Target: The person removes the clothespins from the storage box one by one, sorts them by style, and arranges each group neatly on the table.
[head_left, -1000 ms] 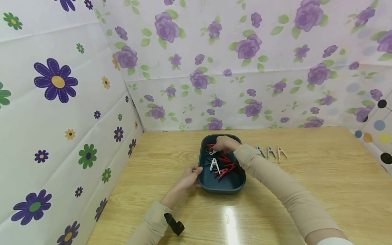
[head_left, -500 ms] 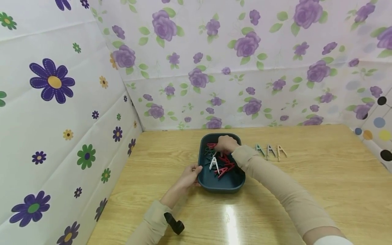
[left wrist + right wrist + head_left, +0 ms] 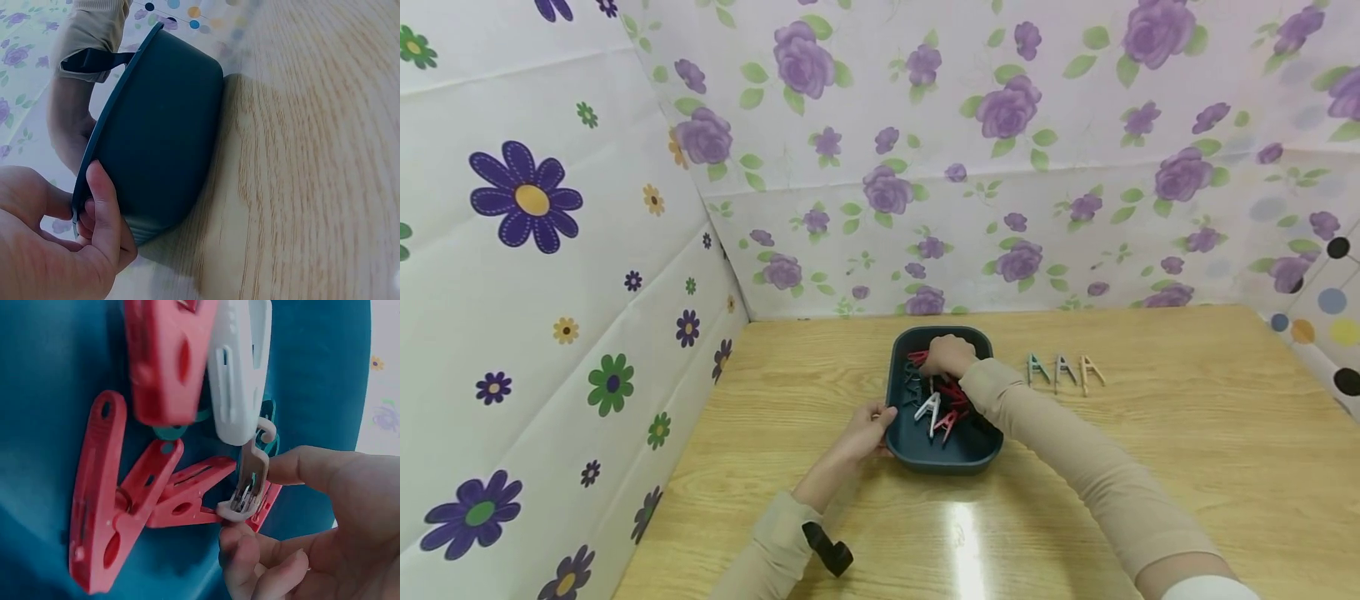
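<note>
A dark blue-green plastic basin [image 3: 945, 466] stands on the table with red, white and dark green clothespins inside. In the head view my left hand [image 3: 860, 435] grips its left rim, and the left wrist view shows the left thumb and fingers [image 3: 106, 206] pinching that rim. My right hand [image 3: 950, 356] reaches into the far part of the basin. Seen from the right wrist, this hand [image 3: 300, 531] pinches a pale beige clothespin [image 3: 253, 475] between thumb and fingertips. Red clothespins [image 3: 97, 494] and a white clothespin [image 3: 237, 375] lie close to it.
Right of the basin, a teal clothespin [image 3: 1037, 367], a grey clothespin [image 3: 1063, 372] and a beige clothespin [image 3: 1090, 373] lie in a row on the wooden table [image 3: 1150, 450]. Flowered sheets [image 3: 880, 167] hang behind and at the left.
My right hand has shifted slightly within the basin. The white and red clothespins in it have turned and slid a little. My left hand has kept its grip on the rim.
</note>
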Motion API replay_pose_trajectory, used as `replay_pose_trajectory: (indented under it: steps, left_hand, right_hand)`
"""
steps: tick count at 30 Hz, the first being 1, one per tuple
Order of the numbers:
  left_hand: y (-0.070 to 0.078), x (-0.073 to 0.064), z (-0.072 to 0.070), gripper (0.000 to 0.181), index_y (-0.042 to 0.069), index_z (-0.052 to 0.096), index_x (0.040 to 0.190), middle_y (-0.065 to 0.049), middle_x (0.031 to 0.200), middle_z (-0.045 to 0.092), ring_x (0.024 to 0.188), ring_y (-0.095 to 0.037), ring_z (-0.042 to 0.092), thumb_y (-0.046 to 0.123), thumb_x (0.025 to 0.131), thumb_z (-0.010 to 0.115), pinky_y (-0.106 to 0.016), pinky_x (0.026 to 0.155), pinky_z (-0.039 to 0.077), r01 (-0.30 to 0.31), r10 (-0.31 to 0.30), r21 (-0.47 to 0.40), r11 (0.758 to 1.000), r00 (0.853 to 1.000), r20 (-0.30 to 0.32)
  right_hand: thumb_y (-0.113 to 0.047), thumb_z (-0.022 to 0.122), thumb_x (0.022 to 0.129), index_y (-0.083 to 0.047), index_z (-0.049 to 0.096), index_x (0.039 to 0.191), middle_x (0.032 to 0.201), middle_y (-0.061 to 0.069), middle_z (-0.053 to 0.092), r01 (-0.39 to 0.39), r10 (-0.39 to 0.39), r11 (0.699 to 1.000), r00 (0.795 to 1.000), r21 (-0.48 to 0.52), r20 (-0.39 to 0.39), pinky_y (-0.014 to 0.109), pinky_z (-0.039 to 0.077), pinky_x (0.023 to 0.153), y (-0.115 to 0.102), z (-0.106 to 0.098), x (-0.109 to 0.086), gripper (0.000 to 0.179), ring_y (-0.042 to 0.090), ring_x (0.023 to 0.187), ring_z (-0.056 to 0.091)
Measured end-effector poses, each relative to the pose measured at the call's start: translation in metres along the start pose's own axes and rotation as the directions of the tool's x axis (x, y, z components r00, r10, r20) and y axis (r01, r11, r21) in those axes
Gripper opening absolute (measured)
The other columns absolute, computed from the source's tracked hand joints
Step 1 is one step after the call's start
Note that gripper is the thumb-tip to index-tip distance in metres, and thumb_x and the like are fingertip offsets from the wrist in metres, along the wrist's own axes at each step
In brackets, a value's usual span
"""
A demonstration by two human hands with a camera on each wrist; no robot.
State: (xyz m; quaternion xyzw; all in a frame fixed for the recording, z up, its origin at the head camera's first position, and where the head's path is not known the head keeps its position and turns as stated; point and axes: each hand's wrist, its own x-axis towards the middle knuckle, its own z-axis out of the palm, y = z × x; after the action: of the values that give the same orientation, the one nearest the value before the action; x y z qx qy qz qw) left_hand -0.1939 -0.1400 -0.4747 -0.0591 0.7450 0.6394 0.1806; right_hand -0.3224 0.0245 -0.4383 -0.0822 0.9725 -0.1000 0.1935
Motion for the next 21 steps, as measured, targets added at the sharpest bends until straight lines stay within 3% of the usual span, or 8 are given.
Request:
replay_pose_trajectory:
  steps: [3,8,14,18,21]
  left_hand:
    - [0.002,-0.002,0.002,0.028,-0.005,0.046,0.111,-0.004,0.080,0.053,0.056,-0.007,0.053,0.022,0.104,0.043,-0.024,0.054,0.048,0.003,-0.003,0.006,1.000,1.000,-0.010]
    - [0.004,-0.002,0.005,0.027,-0.005,0.046,0.111,-0.004,0.080,0.052,0.056,-0.007,0.053,0.021,0.104,0.044,-0.024,0.054,0.048,0.008,-0.008,0.003,1.000,1.000,-0.021]
    - [0.004,0.000,0.005,0.028,-0.008,0.045,0.113,-0.006,0.083,0.053,0.057,-0.010,0.053,0.018,0.104,0.042,-0.025,0.054,0.049,0.002,-0.002,0.012,1.000,1.000,-0.016]
    - [0.003,-0.001,0.004,0.028,-0.009,0.046,0.112,-0.007,0.082,0.054,0.057,-0.010,0.053,0.018,0.104,0.042,-0.025,0.055,0.049,0.002,-0.002,0.024,1.000,1.000,-0.022]
    - [0.003,-0.002,0.005,0.027,-0.008,0.047,0.111,-0.006,0.080,0.055,0.056,-0.009,0.053,0.019,0.104,0.044,-0.024,0.053,0.048,0.003,-0.002,0.016,1.000,0.999,-0.034]
  right_hand:
    - [-0.043,0.062,0.090,-0.005,0.074,0.077,0.055,0.004,0.061,0.010,-0.010,1.000,1.000,0.000,-0.004,0.032,0.046,0.059,0.002,-0.004,-0.002,0.042,0.018,0.055,0.058]
    - [-0.044,0.058,0.092,-0.005,0.076,0.075,0.063,0.009,0.067,0.042,-0.042,0.999,0.999,0.022,-0.003,0.028,0.040,0.048,0.008,-0.015,-0.006,0.046,0.016,0.049,0.052]
    - [-0.036,0.054,0.095,-0.002,0.075,0.074,0.044,-0.002,0.040,0.102,-0.100,0.990,0.995,0.101,-0.024,0.026,0.031,0.044,0.020,-0.028,-0.016,0.045,0.012,0.040,0.034]
    - [-0.035,0.050,0.097,-0.004,0.070,0.063,0.045,-0.001,0.042,0.177,-0.164,0.968,0.983,0.178,-0.085,0.027,0.034,0.049,0.029,-0.034,-0.024,0.050,0.012,0.042,0.034]
    - [-0.034,0.048,0.097,-0.008,0.065,0.054,0.044,-0.001,0.045,0.249,-0.212,0.937,0.963,0.247,-0.166,0.027,0.031,0.047,0.038,-0.036,-0.030,0.053,0.011,0.041,0.029]
